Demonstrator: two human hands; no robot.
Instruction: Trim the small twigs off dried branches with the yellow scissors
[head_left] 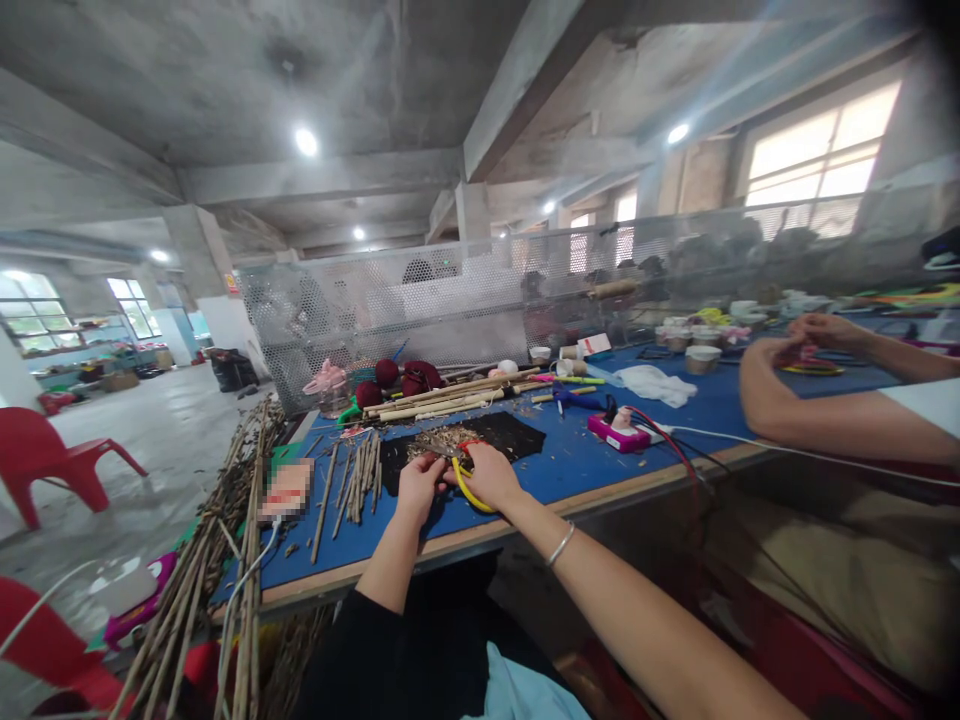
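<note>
My right hand [492, 478] is closed around a pair of scissors [471, 492] with red and yellow handles, its blades pointing left. Close beside it, my left hand [420, 486] has its fingers pinched together near the blades. What sits between those fingers is too small to make out. Just beyond both hands, a pile of small chips and cut bits [450, 437] lies on a black cloth [517, 437]. Several cut sticks [363, 476] are laid side by side on the blue table, left of my left hand.
Long twigs [217, 530] lean in a bundle at the table's left end. Pale rods [435, 402] and dark red balls [386, 374] lie behind the cloth. To the right are a purple power strip [619, 432] with cords and another person's arms [810, 385]. A mesh screen [382, 310] stands behind.
</note>
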